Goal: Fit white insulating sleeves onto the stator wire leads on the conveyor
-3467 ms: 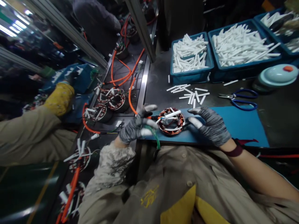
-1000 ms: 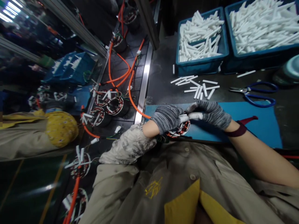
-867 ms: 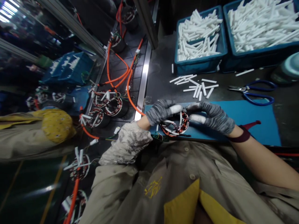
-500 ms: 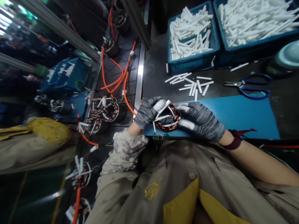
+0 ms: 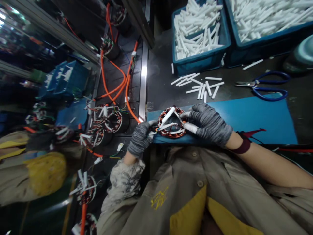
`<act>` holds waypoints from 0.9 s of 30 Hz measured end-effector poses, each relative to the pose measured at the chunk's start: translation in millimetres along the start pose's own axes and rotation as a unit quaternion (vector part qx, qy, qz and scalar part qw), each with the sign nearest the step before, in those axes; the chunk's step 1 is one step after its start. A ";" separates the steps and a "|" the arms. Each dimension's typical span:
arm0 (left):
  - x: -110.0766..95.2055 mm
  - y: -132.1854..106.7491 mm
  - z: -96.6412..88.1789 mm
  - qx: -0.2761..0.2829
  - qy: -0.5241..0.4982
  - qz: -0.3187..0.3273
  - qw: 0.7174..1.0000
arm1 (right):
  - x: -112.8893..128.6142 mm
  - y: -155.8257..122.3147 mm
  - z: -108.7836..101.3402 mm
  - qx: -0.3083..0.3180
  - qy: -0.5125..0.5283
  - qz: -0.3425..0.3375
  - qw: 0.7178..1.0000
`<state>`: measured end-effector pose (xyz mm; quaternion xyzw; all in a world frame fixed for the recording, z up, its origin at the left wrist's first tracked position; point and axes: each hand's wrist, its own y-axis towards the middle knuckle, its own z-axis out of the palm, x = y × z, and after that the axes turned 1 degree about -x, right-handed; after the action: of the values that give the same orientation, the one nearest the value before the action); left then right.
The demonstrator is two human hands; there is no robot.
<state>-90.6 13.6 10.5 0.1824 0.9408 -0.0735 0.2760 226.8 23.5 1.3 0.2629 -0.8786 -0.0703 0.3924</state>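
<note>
grey-gloved, the left hand (image 5: 141, 138) pinches coloured wires (image 5: 157, 129); just right of it is the copper-wound coil (image 5: 170, 133), a white tube (image 5: 167, 117) slanting across; the right hand (image 5: 210, 125) pinches the coil's right rim between thumb and forefinger; beyond that hand, farther right, lie blue-handled scissors (image 5: 253, 85).

Blue-handled scissors (image 5: 254, 84) lie near a pale-topped container (image 5: 302, 54).

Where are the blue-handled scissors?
In the head view, the scissors lie right of the loose white tubes, one handle loop reaching over the far edge of the blue mat.
</note>
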 end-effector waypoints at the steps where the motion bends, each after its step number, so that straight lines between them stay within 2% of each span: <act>1: 3.3 0.2 0.2 -0.001 -0.003 -0.005 1.000 | 1.4 2.4 1.1 -0.003 -0.009 -0.005 1.000; 4: 4.9 1.5 2.3 -0.015 -0.006 -0.029 0.999 | 6.9 10.7 5.2 0.008 -0.035 -0.025 0.999; 7: 2.5 1.1 4.7 -0.002 -0.020 -0.037 0.999 | 8.6 17.2 7.1 0.042 -0.061 -0.040 0.996; 9: 2.6 -0.2 6.5 0.008 -0.030 -0.043 0.999 | 5.5 18.1 3.9 0.042 -0.071 -0.037 0.996; 16: -0.4 -1.8 13.2 -0.009 -0.025 -0.061 0.998 | -7.1 10.6 -21.1 -0.087 -0.010 0.007 0.996; 19: -12.0 -7.8 10.7 -0.045 -0.016 -0.044 0.998 | -5.5 8.0 -17.3 -0.064 0.015 -0.019 0.998; 21: -16.6 -17.9 6.7 -0.103 -0.035 -0.040 0.993 | -5.3 5.5 -13.6 -0.044 0.023 -0.025 0.998; 23: -14.2 -31.3 1.9 -0.199 -0.094 -0.082 0.972 | -7.7 1.8 -13.9 -0.040 0.035 -0.020 0.998; 24: -10.0 -38.0 -0.3 -0.235 -0.142 -0.127 0.953 | -10.0 -0.3 -15.9 -0.040 0.045 -0.021 0.998; 25: -4.4 -44.1 -2.1 -0.250 -0.196 -0.180 0.931 | -12.9 -2.2 -19.0 -0.035 0.056 -0.026 0.997; 27: 9.2 -52.7 -3.7 -0.211 -0.289 -0.263 0.896 | -19.2 -4.7 -25.7 -0.006 0.078 -0.046 0.996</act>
<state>-119.8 -31.3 10.6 -0.1639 0.8264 0.0074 0.5386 258.1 31.5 4.7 0.3050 -0.8321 -0.0729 0.4573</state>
